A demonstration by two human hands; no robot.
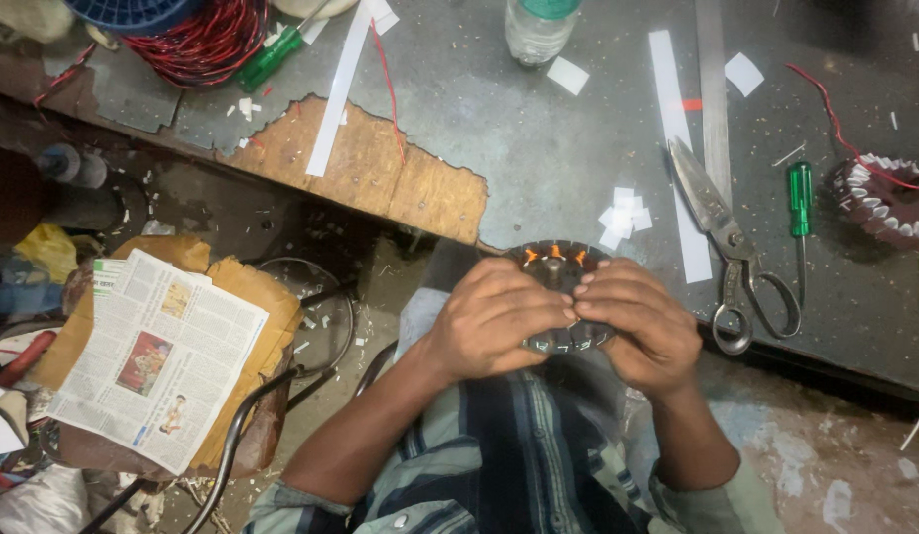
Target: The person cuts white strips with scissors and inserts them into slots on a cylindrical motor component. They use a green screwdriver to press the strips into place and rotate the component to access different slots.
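In the head view we see both hands brought together over a round metal stator core [556,269], held close to the body at the near edge of the workbench [539,148]. The left hand [494,316] wraps over the core's left side and the right hand [633,321] over its right, fingertips meeting across the top, so both are clamped on it. Only the core's far rim, with small orange glints in its slots, and a bit of its near rim show between the fingers.

Just right of the hands, a pair of scissors [732,247] lies on the bench with its handles toward us, and a green-handled screwdriver [800,213] lies beside it. Further right sits a wound stator [885,198] with white paper liners and red wire. Small white paper squares [623,216] lie just beyond the core, and long white paper strips [677,148] run away from us. A clear plastic bottle [539,28] stands at the far edge; a coil of red wire [202,40] lies far left. A folded newspaper [158,356] rests on a stool at the near left.
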